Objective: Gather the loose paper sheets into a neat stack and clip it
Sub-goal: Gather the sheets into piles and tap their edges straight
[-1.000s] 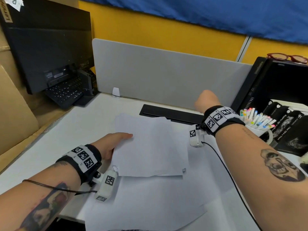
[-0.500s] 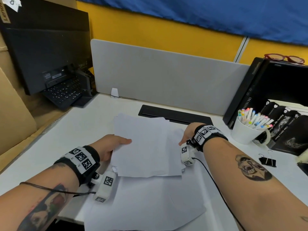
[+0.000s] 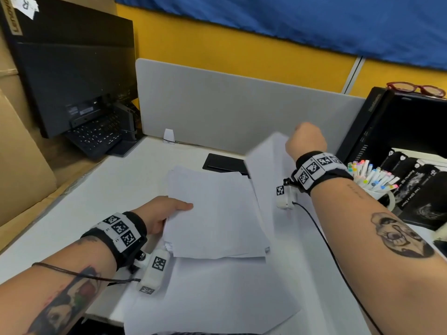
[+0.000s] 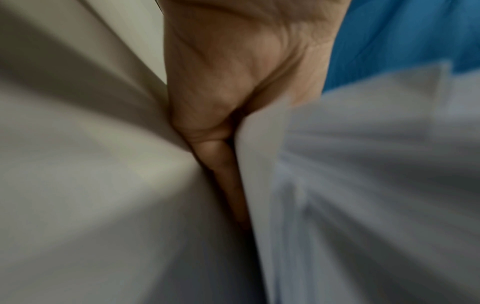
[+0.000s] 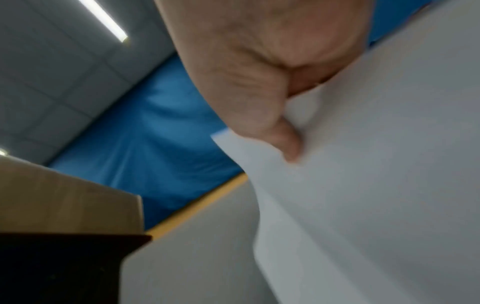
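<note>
Paper sheets (image 3: pixel 215 213) sit in a rough pile mid-desk (image 3: pixel 72 197), our left hand (image 3: pixel 159 213) pinching the pile's left edge, thumb on top. Half a second ago our right hand (image 3: pixel 306 139) was down at the pile's right side; now it is raised, clamped on one sheet (image 3: pixel 263 165) it has lifted, so we judge gathering is underway. The pile is white, with uneven, fanned edges. More sheets (image 3: pixel 217 298) lie loose nearer us.

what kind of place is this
Most likely an office cubicle desk: a grey partition screen backs the white desk, a monitor with a keyboard stands at left, and a mug of markers at right.
</note>
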`<state>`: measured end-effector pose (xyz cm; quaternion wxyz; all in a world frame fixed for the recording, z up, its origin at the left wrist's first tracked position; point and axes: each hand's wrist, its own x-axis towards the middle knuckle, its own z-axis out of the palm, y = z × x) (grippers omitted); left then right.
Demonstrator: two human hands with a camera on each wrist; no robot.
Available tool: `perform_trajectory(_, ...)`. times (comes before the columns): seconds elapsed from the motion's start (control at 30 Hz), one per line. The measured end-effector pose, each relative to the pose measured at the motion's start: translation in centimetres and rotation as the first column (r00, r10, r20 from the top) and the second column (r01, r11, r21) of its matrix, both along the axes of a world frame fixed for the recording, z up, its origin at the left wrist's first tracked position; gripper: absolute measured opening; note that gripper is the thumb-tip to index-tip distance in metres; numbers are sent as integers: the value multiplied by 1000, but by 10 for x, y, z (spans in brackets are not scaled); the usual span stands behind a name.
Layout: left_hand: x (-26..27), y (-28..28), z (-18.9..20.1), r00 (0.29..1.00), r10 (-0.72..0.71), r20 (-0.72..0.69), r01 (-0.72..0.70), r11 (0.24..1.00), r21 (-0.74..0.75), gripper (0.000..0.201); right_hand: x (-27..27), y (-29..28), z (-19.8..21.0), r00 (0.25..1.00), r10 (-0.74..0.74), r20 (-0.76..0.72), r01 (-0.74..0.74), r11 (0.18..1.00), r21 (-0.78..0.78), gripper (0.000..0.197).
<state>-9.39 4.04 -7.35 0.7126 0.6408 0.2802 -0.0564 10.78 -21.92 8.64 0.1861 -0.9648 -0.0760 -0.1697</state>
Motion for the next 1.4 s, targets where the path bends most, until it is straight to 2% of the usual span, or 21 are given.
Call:
perform_trajectory(0.03, 0, -1, 0, 1000, 17, 3, -17, 1000, 6, 36, 1, 4, 7, 986, 28, 162, -56, 983, 174, 11)
perform_trajectory(0.07, 1, -1, 0, 999, 50, 11, -50, 999, 0, 39, -3, 11, 14, 958, 101, 267, -185, 933, 309, 16)
perform_trajectory(0.1, 0, -3, 2, 996, 91, 18, -91, 996, -25, 46, -9, 20, 18, 918, 221, 328, -347, 848, 401, 22)
perform_trajectory(0.17, -1, -5, 8, 989, 147, 20, -143, 982, -126, 68, -27, 37, 17, 812, 494, 311, -578, 602, 552, 35)
perform_trajectory(0.2, -2, -6, 12, 990, 139, 25, -132, 976, -175, 80, -33, 43, 8, 747, 621, 238, -612, 500, 613, 38)
perform_trajectory(0.23, -3, -7, 15, 993, 118, 30, -109, 970, -216, 92, -39, 47, -2, 682, 714, 160, -623, 453, 638, 40)
perform_trajectory(0.3, -3, -9, 17, 995, 88, 35, -76, 963, -257, 103, -43, 46, -28, 605, 796, -29, -634, 503, 587, 35)
perform_trajectory(0.4, -2, -7, 16, 984, 148, 103, -118, 960, -255, 97, -39, 38, -69, 496, 804, -327, -654, 594, 468, 31)
perform_trajectory(0.5, -3, -3, 16, 990, 131, 47, -113, 954, -277, 120, -42, 28, -93, 458, 734, -501, -723, 636, 272, 28)
perform_trajectory(0.53, -4, -2, 16, 993, 119, 21, -109, 956, -273, 118, -45, 26, -98, 440, 714, -544, -737, 634, 235, 25)
perform_trajectory(0.6, -8, -5, 19, 996, 89, 16, -84, 972, -218, 86, -51, 22, -105, 406, 670, -621, -739, 641, 207, 30)
perform_trajectory(0.67, -8, -5, 18, 999, 32, -18, -33, 995, -90, 48, -54, 18, -106, 408, 625, -666, -708, 677, 201, 48)
perform_trajectory(0.7, -6, -2, 15, 998, 45, -41, -45, 999, -11, 42, -53, 17, -106, 446, 601, -663, -685, 706, 179, 57)
perform_trajectory(0.8, 0, 6, 29, 997, 81, -14, -78, 987, 143, 31, -56, 13, -103, 668, 422, -614, -530, 848, 6, 71)
perform_trajectory(0.87, 3, 15, 48, 992, 113, 51, -121, 971, 206, 25, -61, 10, -101, 685, 280, -672, -448, 890, -86, 89)
perform_trajectory(1.0, 8, 39, 69, 982, 153, 109, -179, 939, 293, 27, -86, 12, -101, 629, 122, -768, -559, 757, -337, 145)
perform_trajectory(1.1, 9, 53, 63, 978, 200, 54, -207, 929, 307, 32, -107, 19, -116, 630, 82, -772, -610, 667, -427, 168)
perform_trajectory(1.17, 5, 58, 55, 976, 215, -18, -199, 927, 318, 24, -107, 25, -123, 650, 70, -757, -602, 656, -456, 170)
perform_trajectory(1.27, -3, 66, 49, 970, 235, -68, -198, 917, 347, 33, -90, 27, -116, 668, 26, -744, -578, 648, -496, 163)
perform_trajectory(1.33, -8, 72, 48, 971, 227, -78, -187, 918, 351, 34, -74, 20, -105, 702, 25, -712, -545, 661, -515, 151)
perform_trajectory(1.4, -14, 74, 50, 973, 211, -96, -169, 929, 331, 29, -56, 9, -97, 754, 25, -657, -478, 706, -522, 128)
